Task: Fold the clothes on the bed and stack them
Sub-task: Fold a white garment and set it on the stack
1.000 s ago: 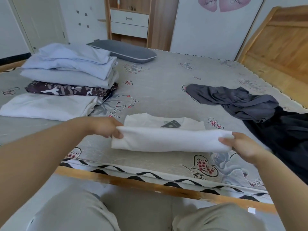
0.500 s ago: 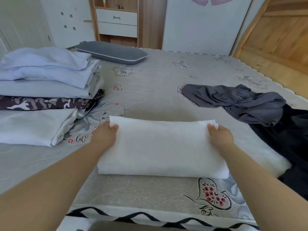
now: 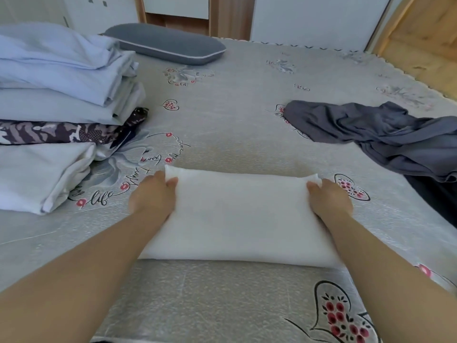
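A white garment [image 3: 239,214], folded into a rectangle, lies flat on the grey patterned bed [image 3: 230,115] in front of me. My left hand [image 3: 152,195] grips its far left corner, thumb on top and fingers hidden under the edge. At the far right corner my right hand [image 3: 330,196] holds it the same way. A stack of folded clothes [image 3: 57,95] sits at the left: pale blue pieces on top, a camouflage piece below, a white piece at the bottom. An unfolded dark grey garment [image 3: 376,134] lies crumpled at the right, with a black one [image 3: 435,194] beside it.
A grey pillow [image 3: 165,43] lies at the far side of the bed. Behind it stand a wooden drawer unit [image 3: 178,8] and white cupboard doors. A wooden headboard [image 3: 420,33] rises at the right.
Both hands carried the near edge of the white garment forward and laid it over the far half, hiding the printed front. My head has moved closer over the bed.
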